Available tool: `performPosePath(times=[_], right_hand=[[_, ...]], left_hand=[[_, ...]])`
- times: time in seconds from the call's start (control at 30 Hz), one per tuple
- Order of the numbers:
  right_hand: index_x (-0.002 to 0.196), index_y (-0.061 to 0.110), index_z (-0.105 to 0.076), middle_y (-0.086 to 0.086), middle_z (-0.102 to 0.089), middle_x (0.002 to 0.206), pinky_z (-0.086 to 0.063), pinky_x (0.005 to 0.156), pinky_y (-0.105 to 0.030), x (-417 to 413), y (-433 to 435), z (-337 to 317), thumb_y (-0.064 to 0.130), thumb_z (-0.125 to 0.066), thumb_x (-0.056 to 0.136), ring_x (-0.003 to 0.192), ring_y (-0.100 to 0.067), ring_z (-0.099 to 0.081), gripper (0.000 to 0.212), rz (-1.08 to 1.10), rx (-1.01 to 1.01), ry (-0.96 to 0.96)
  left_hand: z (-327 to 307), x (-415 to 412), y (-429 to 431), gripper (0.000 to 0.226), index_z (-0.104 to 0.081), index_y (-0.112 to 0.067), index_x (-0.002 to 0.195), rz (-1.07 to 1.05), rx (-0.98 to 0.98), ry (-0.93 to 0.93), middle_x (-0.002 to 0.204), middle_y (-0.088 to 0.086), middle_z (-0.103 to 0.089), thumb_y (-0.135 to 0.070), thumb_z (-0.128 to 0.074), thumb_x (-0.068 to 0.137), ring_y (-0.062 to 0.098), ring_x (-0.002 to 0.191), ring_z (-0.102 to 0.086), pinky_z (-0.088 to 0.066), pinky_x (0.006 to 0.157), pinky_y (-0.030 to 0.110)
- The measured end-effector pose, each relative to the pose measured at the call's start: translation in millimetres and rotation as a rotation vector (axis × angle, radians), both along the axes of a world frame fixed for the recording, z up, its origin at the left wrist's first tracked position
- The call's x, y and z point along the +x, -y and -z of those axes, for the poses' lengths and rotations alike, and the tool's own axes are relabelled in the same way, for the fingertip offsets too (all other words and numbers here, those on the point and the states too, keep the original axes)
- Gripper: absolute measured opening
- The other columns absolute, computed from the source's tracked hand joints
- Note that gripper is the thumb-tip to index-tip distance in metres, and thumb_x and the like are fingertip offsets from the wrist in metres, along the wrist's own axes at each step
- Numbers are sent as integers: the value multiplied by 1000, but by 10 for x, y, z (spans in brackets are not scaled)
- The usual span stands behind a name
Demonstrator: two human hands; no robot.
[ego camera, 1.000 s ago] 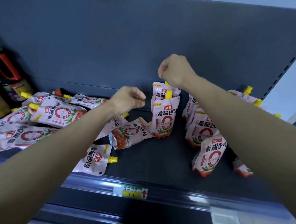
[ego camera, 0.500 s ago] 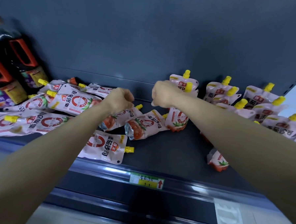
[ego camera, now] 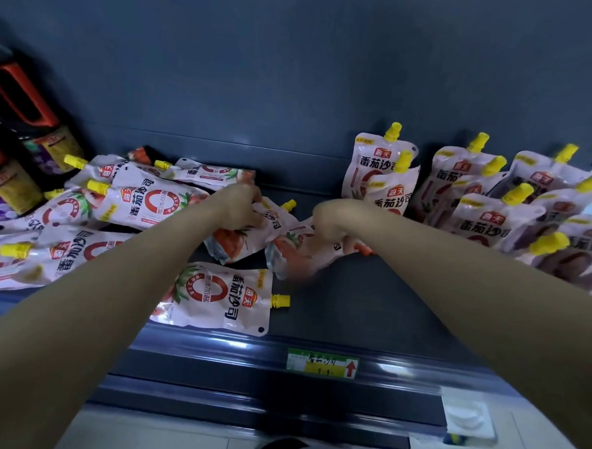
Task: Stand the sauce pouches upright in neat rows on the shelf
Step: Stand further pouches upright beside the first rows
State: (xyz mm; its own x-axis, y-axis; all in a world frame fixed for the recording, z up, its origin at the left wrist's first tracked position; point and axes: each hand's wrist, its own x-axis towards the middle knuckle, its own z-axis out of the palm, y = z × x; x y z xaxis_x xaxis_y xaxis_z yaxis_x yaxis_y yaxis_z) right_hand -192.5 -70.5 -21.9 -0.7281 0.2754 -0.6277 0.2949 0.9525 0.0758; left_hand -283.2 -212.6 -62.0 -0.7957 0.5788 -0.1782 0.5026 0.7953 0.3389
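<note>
White sauce pouches with red print and yellow caps cover the dark shelf [ego camera: 352,302]. Several lie flat in a heap on the left [ego camera: 145,202], and one lies alone near the front edge [ego camera: 222,297]. Two stand upright at the back centre [ego camera: 380,167], with several more standing in rows on the right [ego camera: 487,213]. My left hand [ego camera: 240,207] is closed on a flat pouch [ego camera: 232,241] in the middle. My right hand [ego camera: 336,219] grips the neighbouring flat pouch [ego camera: 293,255], whose lower end is blurred.
Dark bottles with orange handles [ego camera: 21,134] stand at the far left of the shelf. A green and yellow price tag [ego camera: 321,363] sits on the shelf's front rail. A white clip holder [ego camera: 468,418] hangs lower right. The grey back panel rises behind.
Both hands have dropped from above the shelf onto the two flat pouches in the middle and closed on them. The right hand left the upright centre pouches.
</note>
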Motion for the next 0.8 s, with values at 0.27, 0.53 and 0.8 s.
performPosePath(times=[0.27, 0.53, 0.8], right_hand=[[153, 18, -6, -24, -23, 154, -56, 90, -45, -81, -145, 200, 54, -45, 91, 93, -39, -68, 81, 407, -285, 49], [151, 19, -17, -17, -27, 152, -61, 67, -38, -193, -87, 330, 39, -64, 86, 95, -33, -63, 83, 432, -398, -100], [131, 6, -43, -19, -54, 131, -57, 85, -47, -249, 5, 443, 22, -71, 83, 110, -34, -61, 58, 674, -572, -219]], left_hand=[[57, -174, -158, 73, -37, -11, 136, 3, -149, 159, 136, 11, -49, -47, -65, 78, 29, 116, -51, -45, 96, 41], [68, -189, -220, 62, -48, -9, 116, -74, -138, 109, 101, 4, -52, -42, -74, 71, 20, 86, -46, -39, 67, 31], [69, -143, -135, 73, -42, -7, 126, -213, 135, 162, 115, 10, -56, -26, -81, 67, 28, 104, -57, -51, 86, 37]])
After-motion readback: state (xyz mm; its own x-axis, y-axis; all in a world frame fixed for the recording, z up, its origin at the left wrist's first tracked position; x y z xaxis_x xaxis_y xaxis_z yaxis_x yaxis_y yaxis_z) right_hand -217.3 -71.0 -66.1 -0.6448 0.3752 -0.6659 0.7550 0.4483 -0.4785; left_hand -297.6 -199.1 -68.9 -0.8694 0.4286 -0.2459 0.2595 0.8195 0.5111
